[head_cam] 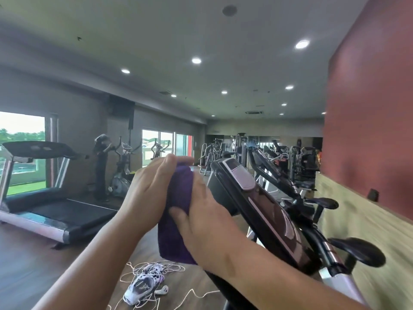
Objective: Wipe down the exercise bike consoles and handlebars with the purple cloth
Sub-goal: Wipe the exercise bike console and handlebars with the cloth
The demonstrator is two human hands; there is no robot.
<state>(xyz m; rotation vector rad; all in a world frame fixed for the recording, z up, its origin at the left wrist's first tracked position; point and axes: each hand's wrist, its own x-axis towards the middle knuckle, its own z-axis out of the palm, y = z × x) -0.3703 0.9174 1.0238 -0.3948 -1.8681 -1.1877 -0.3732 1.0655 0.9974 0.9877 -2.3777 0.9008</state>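
Head view: hands, left and right, grip the folded dark purple cloth.

The purple cloth looks soft and matt; the bike console is glossy dark plastic.

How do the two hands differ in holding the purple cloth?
The left hand sits higher, fingers curled over the top of the purple cloth; the right hand sits lower, thumb across its middle. The right hand is beside the console; the left hand is farther away. Both hold the cloth.
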